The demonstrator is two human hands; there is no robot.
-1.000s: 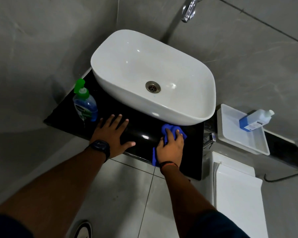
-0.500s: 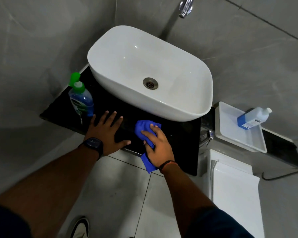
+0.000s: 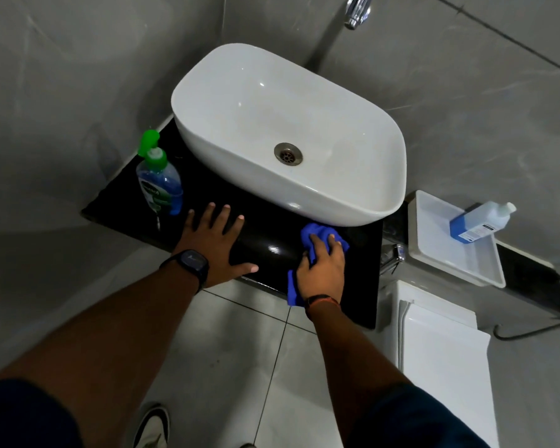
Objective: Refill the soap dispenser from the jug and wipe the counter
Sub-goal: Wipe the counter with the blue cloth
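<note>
While the right hand [image 3: 320, 270] presses a blue cloth [image 3: 317, 237] flat against the glossy black table [image 3: 272, 247], its fingers curl down over the bunched fabric and a tail of the cloth hangs off the front edge just below the wrist. The left hand [image 3: 215, 245] lies palm down on the same table, fingers spread wide and thumb out to the side, holding nothing; a dark watch [image 3: 189, 265] sits on its wrist. Both hands rest in front of the white basin [image 3: 288, 130], the right one below the basin's front right corner with the cloth nearly under the rim, the left one below its front left side. The soap dispenser [image 3: 159, 179], a clear bottle of blue liquid with a green pump, stands upright on the table to the left of the basin, just beyond the left hand's fingertips and apart from them. To the right of the basin, off the table, a white tray [image 3: 434, 240] holds the jug [image 3: 480, 221], a pale bottle of blue liquid lying tilted against the tray's far edge, well apart from both hands. Behind the basin a chrome tap [image 3: 356, 11] juts from grey tiled walls, and pale floor tiles [image 3: 233, 350] show below the table.
</note>
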